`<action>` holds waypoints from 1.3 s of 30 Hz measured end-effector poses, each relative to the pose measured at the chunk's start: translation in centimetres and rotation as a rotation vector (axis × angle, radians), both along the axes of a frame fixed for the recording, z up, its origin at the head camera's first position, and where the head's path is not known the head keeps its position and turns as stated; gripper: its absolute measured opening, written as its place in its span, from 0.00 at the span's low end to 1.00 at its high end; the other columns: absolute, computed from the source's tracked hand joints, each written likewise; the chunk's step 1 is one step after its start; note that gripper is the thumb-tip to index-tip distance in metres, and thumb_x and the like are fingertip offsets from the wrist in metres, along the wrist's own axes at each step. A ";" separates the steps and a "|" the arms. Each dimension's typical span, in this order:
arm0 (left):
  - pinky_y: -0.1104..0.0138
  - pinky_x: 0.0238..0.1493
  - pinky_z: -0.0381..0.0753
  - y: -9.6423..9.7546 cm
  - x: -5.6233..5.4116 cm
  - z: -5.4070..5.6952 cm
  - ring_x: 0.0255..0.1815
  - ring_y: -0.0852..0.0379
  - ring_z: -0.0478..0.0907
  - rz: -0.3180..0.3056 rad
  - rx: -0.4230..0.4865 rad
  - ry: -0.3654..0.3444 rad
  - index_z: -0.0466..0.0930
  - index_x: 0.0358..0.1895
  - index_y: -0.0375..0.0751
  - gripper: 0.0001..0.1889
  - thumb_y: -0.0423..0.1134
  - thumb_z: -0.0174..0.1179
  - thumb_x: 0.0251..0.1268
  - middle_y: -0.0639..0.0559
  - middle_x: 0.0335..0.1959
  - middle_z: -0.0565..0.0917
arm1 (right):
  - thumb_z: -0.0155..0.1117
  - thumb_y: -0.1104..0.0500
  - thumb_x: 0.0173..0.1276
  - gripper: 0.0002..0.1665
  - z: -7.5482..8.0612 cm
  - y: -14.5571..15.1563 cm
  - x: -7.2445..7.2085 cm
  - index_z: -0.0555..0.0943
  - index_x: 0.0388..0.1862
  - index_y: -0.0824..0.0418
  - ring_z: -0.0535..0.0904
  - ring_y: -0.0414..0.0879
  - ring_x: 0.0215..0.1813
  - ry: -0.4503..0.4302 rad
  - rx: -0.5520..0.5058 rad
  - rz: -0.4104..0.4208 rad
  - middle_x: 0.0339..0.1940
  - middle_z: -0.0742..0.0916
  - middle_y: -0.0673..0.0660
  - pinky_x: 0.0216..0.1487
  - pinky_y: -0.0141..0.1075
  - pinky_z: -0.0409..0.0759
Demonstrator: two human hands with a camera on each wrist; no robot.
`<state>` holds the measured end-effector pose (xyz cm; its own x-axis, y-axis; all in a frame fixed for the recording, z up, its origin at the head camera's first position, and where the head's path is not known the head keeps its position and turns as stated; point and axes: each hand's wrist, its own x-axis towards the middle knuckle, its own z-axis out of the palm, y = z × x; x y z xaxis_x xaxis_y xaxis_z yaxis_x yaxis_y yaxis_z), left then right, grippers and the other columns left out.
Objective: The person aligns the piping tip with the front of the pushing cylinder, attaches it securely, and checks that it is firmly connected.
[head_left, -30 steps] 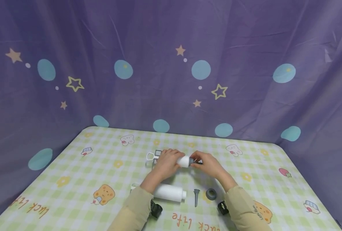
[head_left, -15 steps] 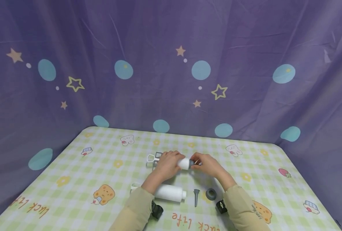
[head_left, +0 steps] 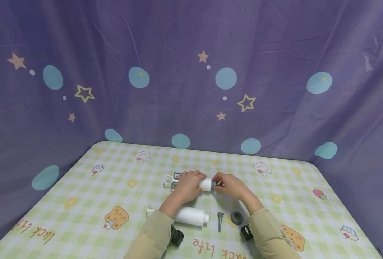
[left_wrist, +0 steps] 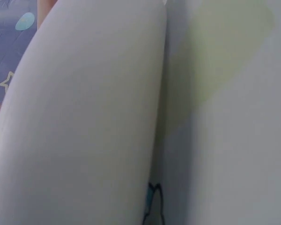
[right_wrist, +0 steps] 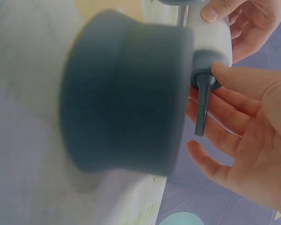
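Note:
My left hand (head_left: 189,186) grips the barrel of a large white syringe (head_left: 206,185) that has grey side loops and a white pull ring (head_left: 169,179) at its left end. On its right end sits a grey screw collar (right_wrist: 207,62) with a slim grey nozzle (right_wrist: 203,105) sticking out. Thumb and fingers of my right hand (head_left: 231,185) hold that collar; the right wrist view shows the thumb on its edge and fingers behind. A second white syringe barrel (head_left: 189,216) lies nearer me, its narrow neck bare. It fills much of the left wrist view.
Right of the second syringe, a loose grey nozzle (head_left: 220,221) and a grey ring collar (head_left: 236,218) rest on the checked tablecloth (head_left: 91,205). Black wrist devices (head_left: 177,236) hang under the sleeves. Behind the table hangs a purple curtain (head_left: 178,108).
Both hands stay in nearly the same place. My right fingers have shifted around the collar, and the nozzle end of the held syringe sits slightly lower.

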<state>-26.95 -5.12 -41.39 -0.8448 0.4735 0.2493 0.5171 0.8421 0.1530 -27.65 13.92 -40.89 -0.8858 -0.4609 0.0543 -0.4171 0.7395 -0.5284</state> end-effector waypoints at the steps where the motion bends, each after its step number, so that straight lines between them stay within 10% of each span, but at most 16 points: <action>1: 0.59 0.48 0.71 0.0 0.0 0.0 0.46 0.53 0.76 0.000 -0.001 -0.002 0.77 0.51 0.49 0.22 0.41 0.65 0.49 0.54 0.47 0.80 | 0.63 0.61 0.60 0.13 0.0 0.0 0.0 0.77 0.44 0.59 0.79 0.44 0.39 0.000 0.002 0.000 0.39 0.84 0.52 0.40 0.37 0.77; 39: 0.59 0.55 0.69 0.3 0.9 1.2 0.50 0.54 0.75 -0.042 -0.010 0.034 0.78 0.50 0.48 0.19 0.43 0.64 0.52 0.54 0.48 0.79 | 0.62 0.60 0.60 0.14 0.4 1.4 1.3 0.78 0.45 0.60 0.79 0.47 0.41 0.068 -0.016 -0.032 0.40 0.84 0.54 0.42 0.41 0.76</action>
